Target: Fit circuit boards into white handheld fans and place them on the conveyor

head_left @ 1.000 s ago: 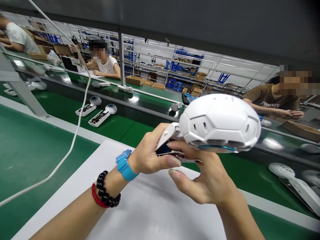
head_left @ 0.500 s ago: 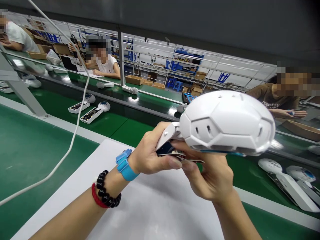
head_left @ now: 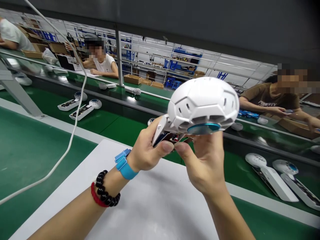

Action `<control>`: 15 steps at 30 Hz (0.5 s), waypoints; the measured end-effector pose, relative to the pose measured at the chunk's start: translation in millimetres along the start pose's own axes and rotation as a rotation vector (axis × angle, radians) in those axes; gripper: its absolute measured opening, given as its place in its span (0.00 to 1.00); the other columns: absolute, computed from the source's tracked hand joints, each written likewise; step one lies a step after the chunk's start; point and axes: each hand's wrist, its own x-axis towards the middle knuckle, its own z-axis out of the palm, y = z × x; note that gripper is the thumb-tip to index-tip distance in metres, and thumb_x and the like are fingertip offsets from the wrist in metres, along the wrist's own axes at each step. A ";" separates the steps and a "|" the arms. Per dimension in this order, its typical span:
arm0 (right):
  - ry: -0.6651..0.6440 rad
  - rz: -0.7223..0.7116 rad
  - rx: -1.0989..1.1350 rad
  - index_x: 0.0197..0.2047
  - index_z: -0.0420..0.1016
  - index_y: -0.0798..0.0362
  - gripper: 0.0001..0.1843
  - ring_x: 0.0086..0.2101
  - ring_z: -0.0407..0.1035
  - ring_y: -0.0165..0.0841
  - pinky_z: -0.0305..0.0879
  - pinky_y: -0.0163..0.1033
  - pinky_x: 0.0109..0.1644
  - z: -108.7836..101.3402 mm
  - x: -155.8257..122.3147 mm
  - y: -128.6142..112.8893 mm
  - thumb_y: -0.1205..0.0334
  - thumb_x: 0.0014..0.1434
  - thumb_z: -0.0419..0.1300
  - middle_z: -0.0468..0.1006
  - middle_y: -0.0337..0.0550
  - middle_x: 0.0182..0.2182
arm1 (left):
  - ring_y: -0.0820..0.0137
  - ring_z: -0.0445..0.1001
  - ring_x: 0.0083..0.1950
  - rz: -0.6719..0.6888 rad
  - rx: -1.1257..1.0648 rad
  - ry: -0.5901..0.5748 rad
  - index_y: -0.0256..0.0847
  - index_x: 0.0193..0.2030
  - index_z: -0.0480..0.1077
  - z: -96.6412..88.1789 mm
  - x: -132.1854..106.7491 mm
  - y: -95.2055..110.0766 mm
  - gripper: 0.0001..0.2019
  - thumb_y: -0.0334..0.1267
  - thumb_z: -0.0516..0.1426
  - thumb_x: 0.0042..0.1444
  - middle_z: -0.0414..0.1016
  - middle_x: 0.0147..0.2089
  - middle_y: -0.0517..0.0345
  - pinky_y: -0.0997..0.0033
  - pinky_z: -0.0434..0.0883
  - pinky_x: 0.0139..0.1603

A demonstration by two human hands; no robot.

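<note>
Both my hands hold a white handheld device (head_left: 203,100) above a white sheet (head_left: 155,206). Its rounded head has a football-like panel pattern, small slots and a blue ring (head_left: 203,128) on the underside. My left hand (head_left: 147,146) grips the opened handle (head_left: 159,130), thumb on its near edge; the wrist wears a blue strap and two bracelets. My right hand (head_left: 206,163) is closed below the head, its thumb tip close to the left thumb. Between the thumbs, part of the handle's dark inside with a bit of red shows. The fingers behind are mostly hidden.
Similar white devices lie on the green conveyor belt, two at left (head_left: 82,110) and two at right (head_left: 277,181), some with boards exposed. A white cable (head_left: 75,130) hangs at left. A dark panel (head_left: 175,20) spans overhead. Co-workers sit across the line, one at right (head_left: 270,96).
The device has shifted left and its head has turned, so more of the blue ring shows. Devices on the belt appear further left. The co-worker at right now reaches an arm outward.
</note>
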 end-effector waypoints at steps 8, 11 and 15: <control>0.036 0.264 0.196 0.41 0.75 0.49 0.07 0.37 0.75 0.35 0.75 0.40 0.40 5.8 6.4 6.3 0.59 0.60 0.64 0.80 0.42 0.36 | 0.66 0.75 0.33 -0.333 0.018 -0.072 0.43 0.64 0.66 0.8 2.1 8.8 0.30 0.60 0.52 0.63 0.74 0.38 0.50 0.73 0.74 0.26; 0.074 0.315 0.187 0.41 0.75 0.50 0.14 0.37 0.75 0.37 0.75 0.40 0.38 2.3 10.0 15.9 0.50 0.57 0.66 0.80 0.43 0.33 | 0.64 0.76 0.35 -0.548 -0.141 -0.180 0.43 0.64 0.62 -3.5 6.6 10.9 0.32 0.61 0.54 0.61 0.72 0.40 0.50 0.74 0.75 0.23; 0.093 0.381 0.209 0.42 0.74 0.52 0.21 0.37 0.74 0.37 0.73 0.38 0.36 -4.6 13.2 29.3 0.45 0.54 0.68 0.79 0.43 0.33 | 0.61 0.75 0.47 -0.695 -0.218 -0.322 0.43 0.61 0.62 -6.2 9.0 10.5 0.30 0.50 0.65 0.55 0.69 0.47 0.51 0.67 0.82 0.38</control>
